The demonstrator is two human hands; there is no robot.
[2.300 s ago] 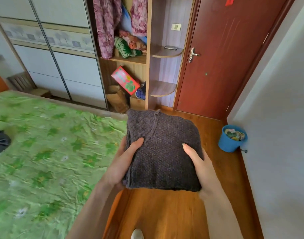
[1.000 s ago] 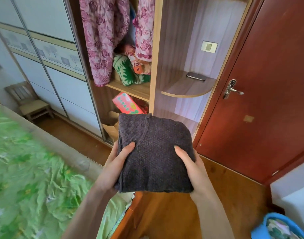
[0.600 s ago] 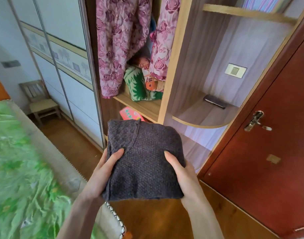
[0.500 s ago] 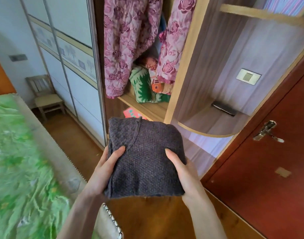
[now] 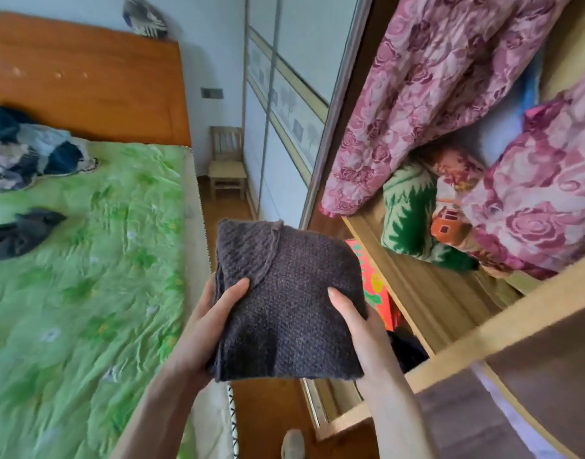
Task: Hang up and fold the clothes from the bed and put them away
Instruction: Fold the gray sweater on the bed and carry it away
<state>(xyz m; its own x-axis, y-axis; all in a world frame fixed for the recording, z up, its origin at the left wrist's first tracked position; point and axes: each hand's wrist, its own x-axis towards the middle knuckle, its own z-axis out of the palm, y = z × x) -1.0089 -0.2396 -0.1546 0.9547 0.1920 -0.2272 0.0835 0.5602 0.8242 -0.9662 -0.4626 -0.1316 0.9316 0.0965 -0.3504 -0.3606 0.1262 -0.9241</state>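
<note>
Both hands, left [image 5: 215, 321] and right [image 5: 360, 329], grip folded sweater [image 5: 286, 303] at its sides, beside wardrobe shelf [image 5: 413, 286]. Keep it flat; slide onto shelf without unfolding. Clothes [image 5: 29, 160] remain on bed [image 5: 85, 293].

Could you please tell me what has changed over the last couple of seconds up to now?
The person has carried the folded dark knit sweater from the foot of the bed to the open wardrobe, beside its shelf. The view has swung left, so the door is gone and the headboard shows. The left hand and right hand still grip the sweater's sides, still folded.
</note>
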